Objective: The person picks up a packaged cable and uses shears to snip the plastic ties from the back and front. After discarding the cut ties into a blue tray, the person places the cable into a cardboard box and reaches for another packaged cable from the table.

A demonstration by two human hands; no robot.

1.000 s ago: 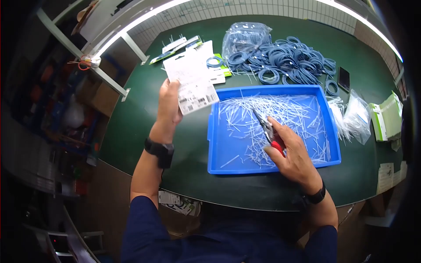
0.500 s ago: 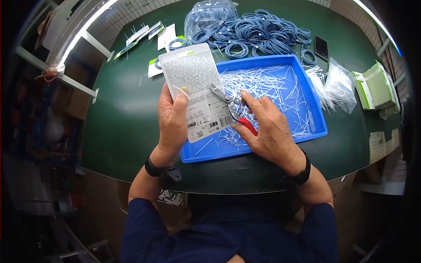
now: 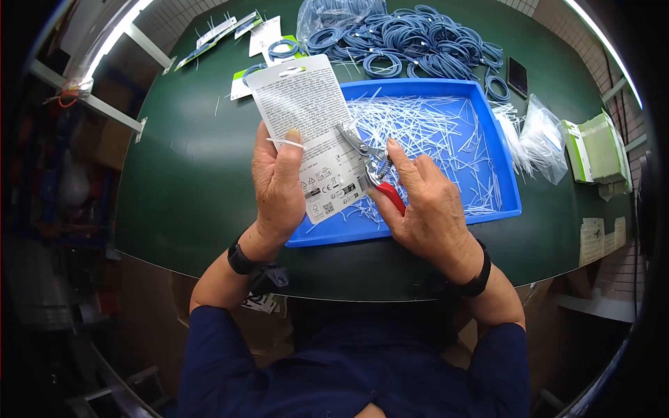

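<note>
A printed white card (image 3: 300,101) faces me, gripped by my left hand (image 3: 280,177) with the thumb on its front. Across the card beside that thumb lies a short white strip (image 3: 286,142). My right hand (image 3: 430,207) is wrapped round red-handled pruning shears (image 3: 380,174), whose metal blades lie over the card's right side. Below both hands is a blue tray (image 3: 512,188) holding a loose heap of thin white ties (image 3: 411,129). The shears' lower handle is partly hidden by my right hand.
Coils of blue cable (image 3: 432,42) are heaped at the back beside a clear bag (image 3: 338,15). Packaged cards (image 3: 209,38) lie at the back left. A phone (image 3: 517,76), a bag of white ties (image 3: 542,139) and a stack of green-white cards (image 3: 596,150) are on the right.
The view has shifted a little, with the table's things higher in the frame. The card is tilted slightly more, and the white strip beside my left thumb shows more clearly.
</note>
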